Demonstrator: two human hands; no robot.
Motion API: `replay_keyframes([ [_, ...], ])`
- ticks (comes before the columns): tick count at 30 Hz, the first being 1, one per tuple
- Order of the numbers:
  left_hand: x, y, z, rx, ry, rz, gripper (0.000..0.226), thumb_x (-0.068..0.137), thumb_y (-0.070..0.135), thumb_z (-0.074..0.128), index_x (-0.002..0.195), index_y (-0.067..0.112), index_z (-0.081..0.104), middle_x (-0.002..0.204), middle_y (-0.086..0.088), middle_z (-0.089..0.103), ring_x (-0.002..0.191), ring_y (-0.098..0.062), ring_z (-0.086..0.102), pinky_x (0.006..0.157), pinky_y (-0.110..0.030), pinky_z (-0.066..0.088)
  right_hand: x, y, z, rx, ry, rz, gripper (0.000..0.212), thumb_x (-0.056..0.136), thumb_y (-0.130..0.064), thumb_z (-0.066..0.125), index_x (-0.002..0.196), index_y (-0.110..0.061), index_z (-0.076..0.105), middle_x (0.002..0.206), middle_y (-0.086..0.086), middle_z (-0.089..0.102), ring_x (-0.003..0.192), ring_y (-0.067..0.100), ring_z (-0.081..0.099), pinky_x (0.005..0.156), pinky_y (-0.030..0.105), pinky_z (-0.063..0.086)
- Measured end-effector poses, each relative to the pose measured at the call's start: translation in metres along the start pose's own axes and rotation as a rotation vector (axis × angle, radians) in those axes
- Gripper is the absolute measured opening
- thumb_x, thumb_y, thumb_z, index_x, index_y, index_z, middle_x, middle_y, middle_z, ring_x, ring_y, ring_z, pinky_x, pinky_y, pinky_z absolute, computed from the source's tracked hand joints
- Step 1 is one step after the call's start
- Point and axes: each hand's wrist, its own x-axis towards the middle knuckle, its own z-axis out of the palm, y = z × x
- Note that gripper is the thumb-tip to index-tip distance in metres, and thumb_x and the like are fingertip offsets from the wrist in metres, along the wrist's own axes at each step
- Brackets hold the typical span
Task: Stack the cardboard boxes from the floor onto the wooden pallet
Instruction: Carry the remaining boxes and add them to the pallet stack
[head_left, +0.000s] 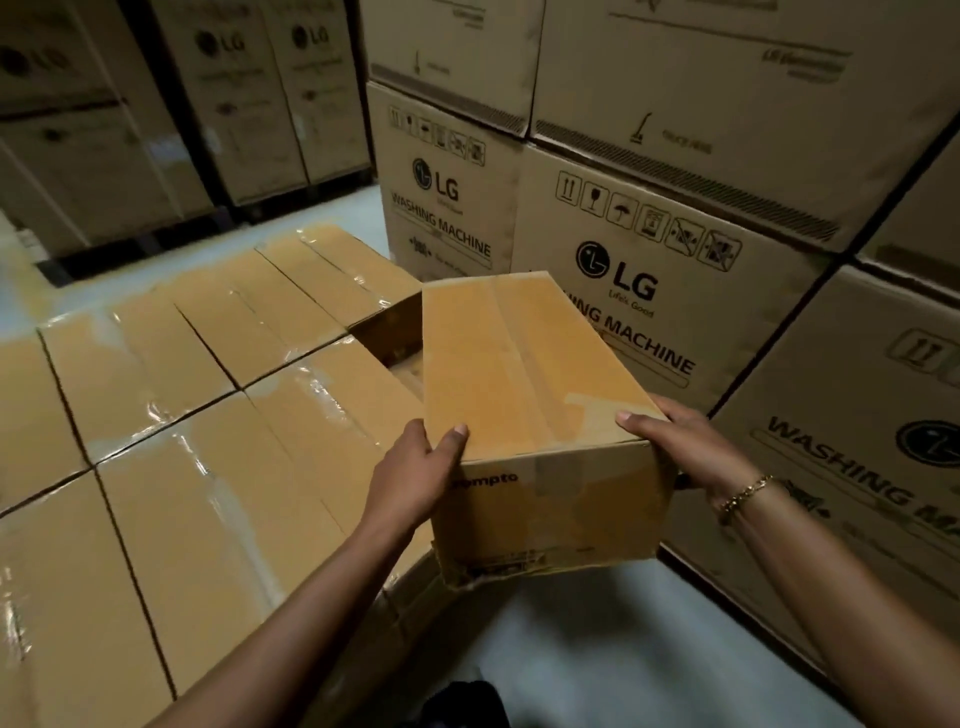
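Observation:
I hold a long taped cardboard box (524, 395) in the air, its near end towards me. My left hand (415, 473) grips the near left edge with the thumb on top. My right hand (685, 447), with a bracelet at the wrist, grips the near right edge, thumb on top too. The box hangs above the right end of a layer of several taped cardboard boxes (197, 415) packed side by side. A gap (395, 338) in that layer shows just left of the held box. The pallet itself is hidden.
Tall stacks of large washing machine cartons (670, 291) stand close on the right and behind. More big cartons (249, 98) stand at the back left across a strip of pale floor (597, 639), which also lies below the held box.

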Motion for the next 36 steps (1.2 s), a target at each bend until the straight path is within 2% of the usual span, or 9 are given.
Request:
replay_keyframes([
  [3,0.033,0.012,0.028,-0.034,0.051,-0.056,0.048,0.098,0.064,0.044,0.118,0.021,0.050,0.105,0.003,0.062,0.091,-0.016,0.060,0.077,-0.040,0.055,0.062,-0.003,-0.021,-0.045,-0.083,-0.011,0.014,0.093,-0.040,0.066,0.107,-0.040,0.062,0.107,-0.013,0.067,0.097,0.012,0.064,0.083,0.036,0.054],
  [6,0.068,0.023,0.055,-0.067,0.096,-0.102,0.050,0.099,0.063,0.044,0.123,0.020,0.050,0.107,0.004,0.061,0.092,-0.014,0.059,0.071,-0.034,0.049,0.124,-0.005,-0.035,-0.115,-0.128,-0.052,0.023,0.092,-0.043,0.067,0.114,-0.038,0.062,0.107,-0.014,0.065,0.096,0.008,0.062,0.077,0.031,0.051],
  [9,0.102,0.036,0.076,-0.107,0.147,-0.153,0.054,0.099,0.062,0.044,0.133,0.020,0.048,0.117,0.004,0.060,0.101,-0.018,0.059,0.081,-0.037,0.051,0.179,-0.010,-0.044,-0.165,-0.162,-0.051,0.020,0.090,-0.046,0.067,0.110,-0.044,0.061,0.105,-0.012,0.067,0.095,0.013,0.064,0.074,0.034,0.052],
  [14,0.139,0.051,0.104,-0.181,0.190,-0.238,0.052,0.101,0.058,0.046,0.136,0.020,0.048,0.128,0.001,0.061,0.106,-0.017,0.057,0.085,-0.035,0.048,0.253,-0.009,-0.056,-0.218,-0.254,-0.088,0.015,0.090,-0.046,0.068,0.100,-0.050,0.058,0.104,-0.019,0.063,0.097,0.011,0.062,0.093,0.044,0.053],
  [21,0.144,0.053,0.159,-0.285,0.229,-0.348,0.056,0.102,0.053,0.046,0.148,0.021,0.041,0.149,-0.001,0.052,0.130,-0.023,0.052,0.108,-0.034,0.041,0.318,0.017,-0.054,-0.250,-0.410,-0.115,0.033,0.094,-0.033,0.067,0.123,-0.040,0.052,0.101,-0.022,0.057,0.091,-0.001,0.053,0.071,0.025,0.045],
  [24,0.137,0.058,0.191,-0.311,0.270,-0.419,0.063,0.104,0.047,0.048,0.156,0.015,0.031,0.157,-0.006,0.042,0.141,-0.026,0.043,0.097,-0.024,0.032,0.337,0.041,-0.056,-0.246,-0.493,-0.102,0.041,0.095,-0.030,0.066,0.131,-0.040,0.050,0.107,-0.016,0.059,0.095,0.001,0.053,0.081,0.033,0.048],
  [29,0.127,0.053,0.235,-0.386,0.307,-0.522,0.077,0.100,0.051,0.053,0.161,0.018,0.018,0.165,-0.009,0.028,0.148,-0.028,0.035,0.115,-0.037,0.031,0.358,0.082,-0.066,-0.264,-0.619,-0.119,0.048,0.095,-0.027,0.065,0.141,-0.028,0.050,0.115,-0.015,0.062,0.103,0.006,0.056,0.085,0.031,0.047],
  [32,0.122,0.050,0.251,-0.403,0.318,-0.543,0.077,0.101,0.047,0.055,0.161,0.017,0.018,0.165,-0.010,0.027,0.148,-0.029,0.033,0.115,-0.038,0.031,0.358,0.104,-0.070,-0.263,-0.666,-0.105,0.051,0.095,-0.026,0.065,0.143,-0.026,0.049,0.129,-0.006,0.060,0.121,0.017,0.055,0.098,0.032,0.042],
  [36,0.120,0.039,0.269,-0.362,0.286,-0.556,0.075,0.102,0.043,0.054,0.161,0.013,0.018,0.162,-0.009,0.032,0.147,-0.028,0.036,0.109,-0.031,0.033,0.361,0.125,-0.068,-0.316,-0.702,-0.116,0.060,0.097,-0.026,0.064,0.151,-0.019,0.039,0.138,-0.007,0.051,0.123,0.013,0.045,0.103,0.029,0.034],
])
